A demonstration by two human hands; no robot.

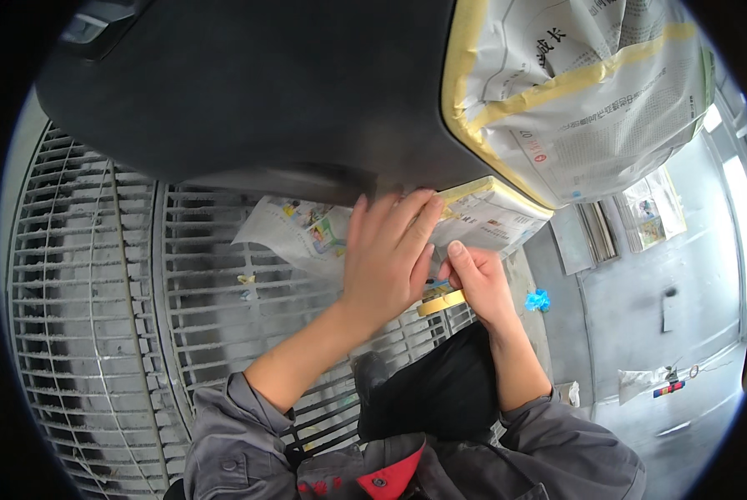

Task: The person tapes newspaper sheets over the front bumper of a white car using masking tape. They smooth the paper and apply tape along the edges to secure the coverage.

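Two bare hands work at the lower edge of a big dark grey car body panel (pixel 248 92) that fills the top of the view. Left hand (pixel 386 254) is flat and spread, fingers together and stretched out, pressing the sheet of printed newspaper (pixel 494 218) up against the panel's underside edge; fingertips touch the strip of yellow masking tape (pixel 465 190) along the paper's top border. It grips nothing, just presses. Right hand (pixel 478 283) sits just beside and below the left, thumb up, fingers curled around a small roll of yellow masking tape (pixel 440 303), the roll poking out to the left under the left palm. A bit of blue shows between the two hands; cannot tell what it is.

More newspaper masking (pixel 607 92) covers the upper right part of the panel, bordered and crossed by yellow tape strips. Another loose printed sheet (pixel 298 233) hangs or lies below the panel, left of the left hand. Under everything is a grey metal floor grating (pixel 98 275), with small scraps of yellow tape on it near the sheet. Person wears grey work-jacket sleeves (pixel 223 433), pushed up the forearms, and black trousers (pixel 440 392). A small blue crumpled scrap (pixel 538 300) lies on the grey concrete floor (pixel 640 292) to the right, well apart from the hands.
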